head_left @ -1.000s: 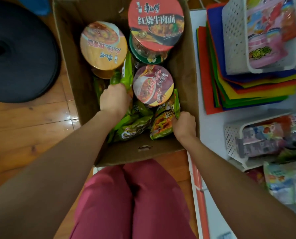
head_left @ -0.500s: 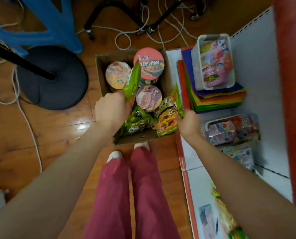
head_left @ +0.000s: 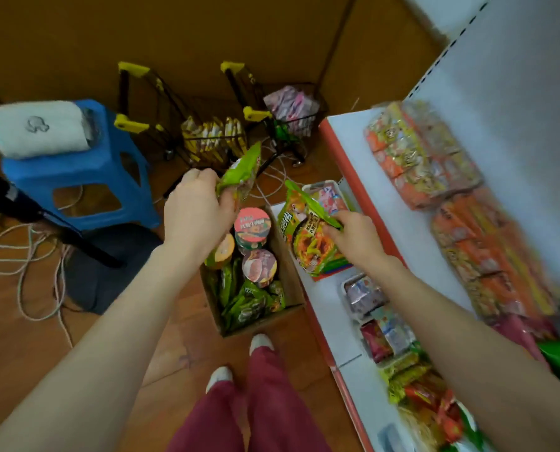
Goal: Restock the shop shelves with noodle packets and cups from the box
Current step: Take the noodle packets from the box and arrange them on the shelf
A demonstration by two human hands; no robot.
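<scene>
While each hand carries one packet clear of the box (head_left: pixel 259 324), restocking looks far from finished, judging by the head view; the left hand (head_left: pixel 197 210) has its fingers curled round a green noodle packet (head_left: pixel 239 172), held above the box's far end; the right hand (head_left: pixel 353 238) pinches a second packet (head_left: pixel 304 236) just right of the box, over the lower shelf (head_left: pixel 329 321); neither packet is shelved yet; inside the box lie three cups (head_left: pixel 252 223) and a heap of green packets (head_left: pixel 249 301), all left to move.
</scene>
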